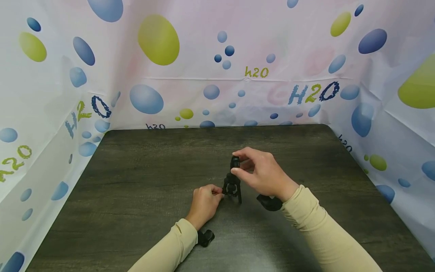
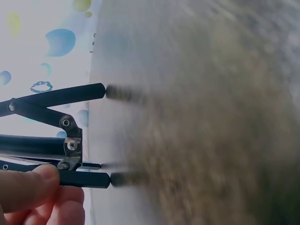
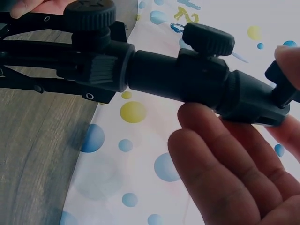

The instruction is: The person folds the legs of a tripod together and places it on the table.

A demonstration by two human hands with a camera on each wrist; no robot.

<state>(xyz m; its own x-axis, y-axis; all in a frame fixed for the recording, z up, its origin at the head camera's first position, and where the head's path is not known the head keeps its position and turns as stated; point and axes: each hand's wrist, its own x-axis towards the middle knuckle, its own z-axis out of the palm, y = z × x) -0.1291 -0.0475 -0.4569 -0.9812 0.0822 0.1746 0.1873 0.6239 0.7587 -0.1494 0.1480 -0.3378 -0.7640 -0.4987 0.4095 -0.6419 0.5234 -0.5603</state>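
A small black tripod [image 1: 232, 186] stands upright on the table with its legs partly spread. My left hand [image 1: 204, 204] pinches one of its legs low down; in the left wrist view that leg [image 2: 86, 179] lies between the thumb and fingers, beside the metal-jointed centre brace [image 2: 72, 144]. At the top, my right hand [image 1: 263, 172] grips the tripod head [image 3: 255, 98] between thumb and fingers. The right wrist view shows two ridged knobs, one on the collar [image 3: 91, 15] and one higher on the neck [image 3: 208, 38]. Part of the head is hidden by the fingers.
The dark wood-grain table [image 1: 136, 162] spreads around both hands. A white sheet [image 1: 204, 22] with blue and green spots and H2O lettering hangs behind it and at both sides. Black wrist-worn devices [image 1: 270, 203] sit under each forearm.
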